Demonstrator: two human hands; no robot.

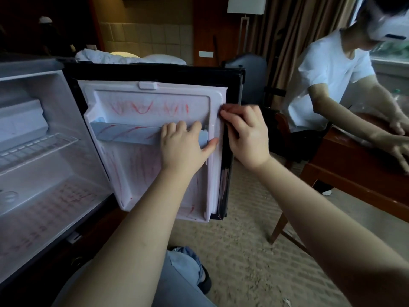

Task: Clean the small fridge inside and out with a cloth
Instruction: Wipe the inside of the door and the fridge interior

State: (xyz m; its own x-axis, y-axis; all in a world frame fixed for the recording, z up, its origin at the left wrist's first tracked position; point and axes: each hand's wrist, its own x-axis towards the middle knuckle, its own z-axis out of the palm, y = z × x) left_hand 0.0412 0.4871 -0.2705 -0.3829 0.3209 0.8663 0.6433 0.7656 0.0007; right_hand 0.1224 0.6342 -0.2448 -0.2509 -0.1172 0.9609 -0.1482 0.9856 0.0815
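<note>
The small fridge stands open at the left, its white floor covered in red marks. Its door is swung wide, and the white inner liner shows red scribbles at top and bottom. A pale blue door shelf bar crosses the liner. My left hand grips the right end of that bar, fingers curled over its top and thumb stretched toward the door's edge. My right hand grips the door's right edge, fingertips on the white seal. No cloth is in view.
A person in a white shirt sits at the right, working at a wooden table. Carpet spreads below the door. My knee in jeans is near the bottom. A bed and floor lamp stand behind.
</note>
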